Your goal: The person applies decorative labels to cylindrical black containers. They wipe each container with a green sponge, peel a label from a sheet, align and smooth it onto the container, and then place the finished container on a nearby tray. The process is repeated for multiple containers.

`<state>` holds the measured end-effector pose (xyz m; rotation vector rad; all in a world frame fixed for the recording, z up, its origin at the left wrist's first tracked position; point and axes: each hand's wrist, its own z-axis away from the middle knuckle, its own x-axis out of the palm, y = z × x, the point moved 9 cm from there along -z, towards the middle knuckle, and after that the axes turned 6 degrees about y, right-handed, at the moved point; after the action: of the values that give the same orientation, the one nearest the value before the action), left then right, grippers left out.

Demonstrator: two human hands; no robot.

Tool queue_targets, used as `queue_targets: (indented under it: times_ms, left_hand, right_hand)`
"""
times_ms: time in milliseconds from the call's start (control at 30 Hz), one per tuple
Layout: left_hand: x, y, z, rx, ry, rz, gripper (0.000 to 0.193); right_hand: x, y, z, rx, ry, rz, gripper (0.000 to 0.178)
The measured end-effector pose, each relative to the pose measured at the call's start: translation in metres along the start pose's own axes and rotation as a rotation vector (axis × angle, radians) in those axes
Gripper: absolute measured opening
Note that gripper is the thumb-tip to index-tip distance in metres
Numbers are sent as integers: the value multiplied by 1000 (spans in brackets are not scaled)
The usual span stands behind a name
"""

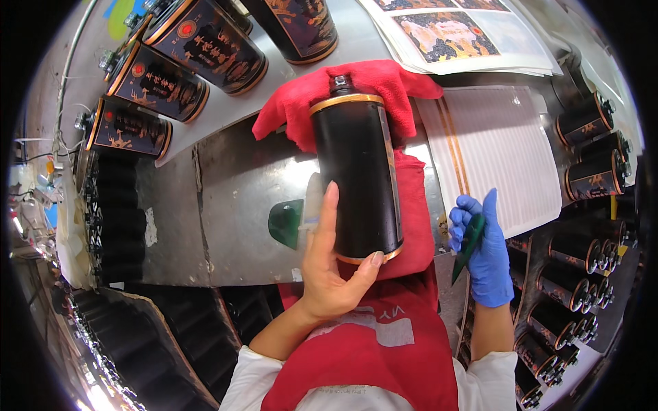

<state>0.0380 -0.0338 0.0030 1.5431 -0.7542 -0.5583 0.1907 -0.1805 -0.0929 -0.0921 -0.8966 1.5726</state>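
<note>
A black cylindrical bottle [353,171] with gold rims lies in front of me, its neck pointing away and resting on a red cloth [295,113]. My bare left hand [327,274] grips its near end, fingers along the left side and thumb at the bottom rim. Part of a printed pattern shows on the bottle's right edge. To the right, my blue-gloved right hand [488,253] holds a thin green scraper [470,245], seen nearly edge-on, apart from the bottle. A rounded green flat piece [284,224] lies on the metal table beside my left hand.
A pale sheet with two gold strips [493,157] lies right of the bottle. Printed decal sheets [445,38] are stacked at the back. Decorated bottles [205,48] stand at the far left, with more bottles [576,253] racked at right. Dark trays [171,329] sit below the table [240,185].
</note>
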Motion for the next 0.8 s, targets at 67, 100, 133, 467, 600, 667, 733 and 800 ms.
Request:
queue_targets:
  times_ms: [67, 100, 133, 467, 600, 667, 733, 800]
  left_hand:
    - [2, 1, 0, 31, 18, -120, 81]
    - [5, 4, 0, 23, 64, -133, 78]
    - [5, 5, 0, 20, 77, -128, 77]
    - [5, 5, 1, 24, 23, -93, 79]
    - [7, 6, 2, 48, 36, -203, 79]
    - [4, 7, 2, 55, 82, -212, 78]
    - [4, 7, 2, 61, 92, -179, 78]
    - [13, 11, 0, 67, 58, -230, 83]
  right_hand:
    - [-8, 6, 5, 28, -13, 4, 40]
    - [-10, 8, 8, 41, -19, 8, 38]
    - [-13, 7, 11, 22, -21, 12, 35]
    - [-20, -1, 21, -88, -19, 34, 29]
    - [-13, 2, 25, -144, -25, 98, 32]
    - [-11, 5, 28, -104, -42, 59, 36]
    - [-6, -3, 31, -196, -51, 103, 41]
    - [-3, -9, 35, -265, -54, 143, 43]
